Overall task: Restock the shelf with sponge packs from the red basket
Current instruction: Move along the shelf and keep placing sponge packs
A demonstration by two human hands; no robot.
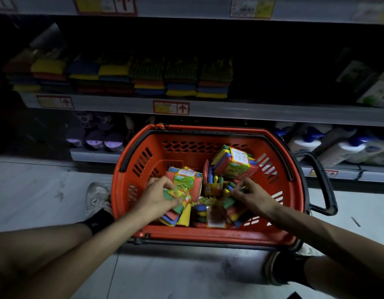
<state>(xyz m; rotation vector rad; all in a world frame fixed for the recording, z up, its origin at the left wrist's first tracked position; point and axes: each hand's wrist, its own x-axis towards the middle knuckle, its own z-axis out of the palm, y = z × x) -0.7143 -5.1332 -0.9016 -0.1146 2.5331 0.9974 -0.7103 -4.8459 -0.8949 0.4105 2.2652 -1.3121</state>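
Many sponge packs (234, 164) lie in a loose heap in the red basket (182, 154), which sits on the floor (46, 190) at the lower middle of the frame, so the restocking looks at best partway through.

In the head view, the shelf (229, 110) runs across the upper half. Several stacks of sponges (148, 78) already stand side by side on its left and middle stretch. The part to their right is dark and looks unfilled, though I cannot tell for sure.

Both hands are down inside the basket. The left hand (158, 194), left of centre, has its fingers curled round a green-labelled pack (179, 194) on top of the heap. The right hand (251, 195), right of centre, has its fingers bent down into the pile, and I cannot tell whether they have closed on a pack yet. No pack is above the basket rim, so lifting out and placing on the shelf are both left to do.
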